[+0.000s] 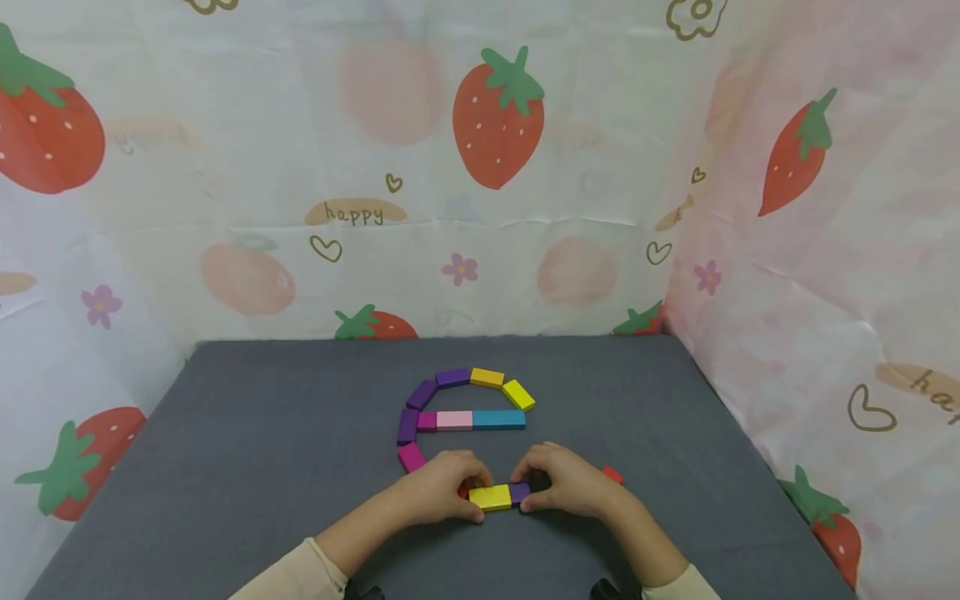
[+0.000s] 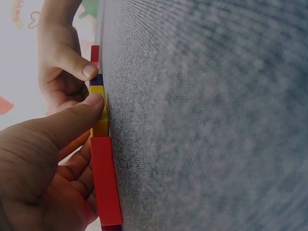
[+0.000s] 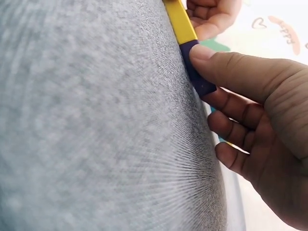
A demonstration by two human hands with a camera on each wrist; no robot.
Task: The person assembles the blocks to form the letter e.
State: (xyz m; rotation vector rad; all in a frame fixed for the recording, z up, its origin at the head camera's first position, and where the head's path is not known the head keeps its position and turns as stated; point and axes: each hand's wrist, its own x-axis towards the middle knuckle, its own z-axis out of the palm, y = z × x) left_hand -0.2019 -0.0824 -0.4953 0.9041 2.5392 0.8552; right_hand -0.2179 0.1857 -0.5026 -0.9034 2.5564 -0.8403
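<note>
On the grey table, my left hand point(image 1: 437, 490) pinches a yellow block point(image 1: 490, 498) between thumb and fingers. At its right end, a small purple block point(image 1: 519, 493) lies touching it, with my right hand's thumb and forefinger pinching it. In the left wrist view a long red block point(image 2: 106, 180) continues the row under my left hand; from the head most of it is hidden. Behind the hands, purple blocks point(image 1: 407, 426), an orange block point(image 1: 487, 378) and another yellow block point(image 1: 519, 395) form a curve. My right hand point(image 1: 570, 483) has its other fingers curled.
A magenta block point(image 1: 412, 457) continues the curve at the lower left. Across the middle runs a straight row of a small magenta block point(image 1: 427, 422), a pink block point(image 1: 454, 421) and a blue block point(image 1: 498, 420). Beyond my right hand lies a partly hidden red block point(image 1: 612, 474).
</note>
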